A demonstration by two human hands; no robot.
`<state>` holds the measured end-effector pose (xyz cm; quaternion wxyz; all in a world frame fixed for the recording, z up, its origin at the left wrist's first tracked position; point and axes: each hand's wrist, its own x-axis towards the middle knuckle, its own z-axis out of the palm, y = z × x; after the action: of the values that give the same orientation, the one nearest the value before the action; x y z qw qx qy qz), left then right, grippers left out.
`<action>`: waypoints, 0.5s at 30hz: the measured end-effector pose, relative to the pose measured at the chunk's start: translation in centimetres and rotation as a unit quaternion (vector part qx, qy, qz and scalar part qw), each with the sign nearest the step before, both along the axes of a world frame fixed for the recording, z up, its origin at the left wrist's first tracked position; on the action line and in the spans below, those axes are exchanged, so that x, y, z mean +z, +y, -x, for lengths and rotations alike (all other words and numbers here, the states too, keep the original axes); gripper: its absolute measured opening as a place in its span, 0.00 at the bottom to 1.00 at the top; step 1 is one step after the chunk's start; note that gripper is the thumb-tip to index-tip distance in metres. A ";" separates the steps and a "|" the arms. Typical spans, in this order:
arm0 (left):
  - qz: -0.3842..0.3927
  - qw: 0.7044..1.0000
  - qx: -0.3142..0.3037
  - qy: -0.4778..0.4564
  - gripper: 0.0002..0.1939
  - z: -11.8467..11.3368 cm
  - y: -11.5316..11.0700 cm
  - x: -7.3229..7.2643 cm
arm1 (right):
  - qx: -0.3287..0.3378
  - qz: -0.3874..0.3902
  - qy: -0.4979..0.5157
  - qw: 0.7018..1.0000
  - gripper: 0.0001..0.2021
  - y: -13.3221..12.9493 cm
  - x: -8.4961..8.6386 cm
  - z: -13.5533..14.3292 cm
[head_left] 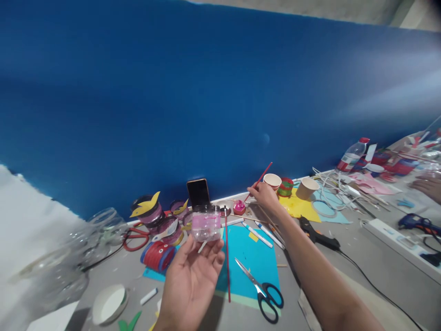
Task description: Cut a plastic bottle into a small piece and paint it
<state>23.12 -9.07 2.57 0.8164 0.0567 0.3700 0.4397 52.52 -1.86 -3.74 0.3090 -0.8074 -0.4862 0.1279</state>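
Observation:
My left hand point(196, 280) is raised palm up, fingers curled around the lower end of a clear plastic bottle piece point(206, 226) with pink paint on part of its wall. Pinched in my right hand point(266, 195) is a thin red paintbrush point(264, 173), slanting down to a small pot of pink paint point(239, 208); I cannot tell whether its bristles touch the paint. A second red paintbrush point(227, 257) lies on a blue paper sheet point(248, 257) between my arms. Black-handled scissors point(260, 290) rest across the sheet's near right corner.
A phone point(199, 193) leans on the blue wall. Left stand decorated purple containers point(151, 214), a red-and-blue wrapped one point(159, 257) and a white bowl point(109, 303). Right are paper cups point(307, 187), a glue gun point(319, 234), a power strip point(403, 246) and another person's hand point(427, 184).

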 end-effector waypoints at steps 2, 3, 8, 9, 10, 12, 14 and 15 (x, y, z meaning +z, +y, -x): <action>-0.004 1.000 -0.003 -0.006 0.05 0.0 0.0 -0.1 | 0.004 -0.002 0.003 1.000 0.18 0.0 -0.1 -0.1; -0.006 1.000 -0.004 -0.007 0.05 0.0 0.0 -0.2 | 0.006 -0.003 0.004 1.000 0.18 0.1 -0.2 -0.2; -0.013 1.000 -0.009 -0.010 0.05 0.0 0.1 -0.3 | 0.006 -0.009 0.005 1.000 0.18 0.2 -0.5 -0.2; -0.011 1.000 -0.010 -0.010 0.05 0.0 0.1 -0.3 | 0.005 -0.010 0.004 1.000 0.18 0.2 -0.6 -0.2; -0.010 1.000 -0.011 -0.010 0.05 0.0 0.1 -0.3 | 0.004 -0.010 0.004 1.000 0.18 0.3 -0.7 -0.3; -0.010 1.000 -0.013 -0.011 0.05 0.0 0.1 -0.3 | 0.002 -0.012 0.001 1.000 0.18 0.3 -0.8 -0.3; -0.008 1.000 -0.016 -0.009 0.06 -0.1 0.0 -0.3 | 0.002 -0.014 -0.001 1.000 0.18 0.4 -0.9 -0.3; -0.008 1.000 -0.018 -0.009 0.06 -0.1 0.0 -0.3 | 0.002 -0.015 -0.002 1.000 0.18 0.4 -1.0 -0.2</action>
<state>23.20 -9.04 2.26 0.8272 0.0658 0.3577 0.4284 52.76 -1.44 -4.69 0.3199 -0.8017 -0.4905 0.1200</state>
